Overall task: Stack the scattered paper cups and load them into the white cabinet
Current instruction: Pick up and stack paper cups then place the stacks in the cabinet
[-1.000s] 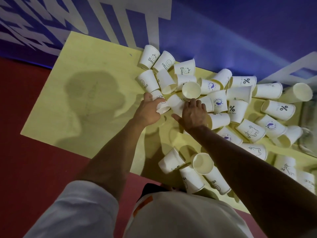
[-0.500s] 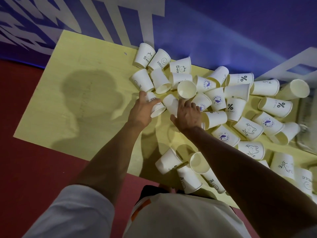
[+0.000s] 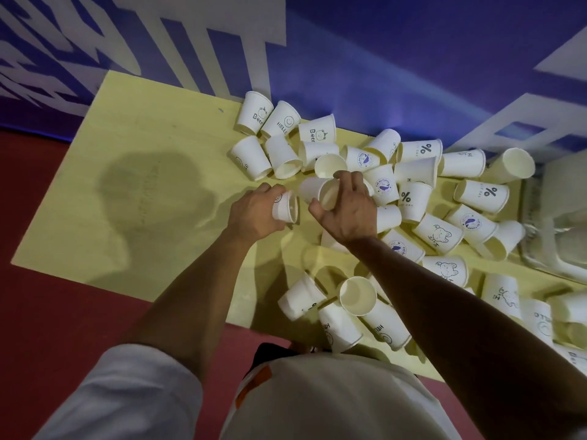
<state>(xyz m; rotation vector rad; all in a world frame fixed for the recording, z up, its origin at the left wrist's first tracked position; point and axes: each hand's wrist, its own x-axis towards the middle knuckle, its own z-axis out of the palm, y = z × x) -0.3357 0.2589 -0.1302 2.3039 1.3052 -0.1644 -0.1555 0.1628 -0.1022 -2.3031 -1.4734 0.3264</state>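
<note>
Several white paper cups with small prints lie scattered on a pale yellow table [image 3: 152,128]. My left hand [image 3: 254,212] grips one small cup [image 3: 286,207] lifted on its side, mouth facing right. My right hand [image 3: 347,211] holds another cup [image 3: 317,191] by its rim, mouth toward me, right beside the left one. An upright cup [image 3: 330,165] stands just behind my right hand. Three more cups [image 3: 357,295] lie near the table's front edge. No white cabinet is in view.
A blue wall with large white lettering [image 3: 222,42] runs behind the table. Red floor [image 3: 47,296] lies to the left and front. A clear plastic container [image 3: 559,223] sits at the table's right end. The table's left half holds only my shadow.
Both hands have closed on cups and lifted them off the table; earlier they were reaching down onto the pile. The two held cups now face each other.
</note>
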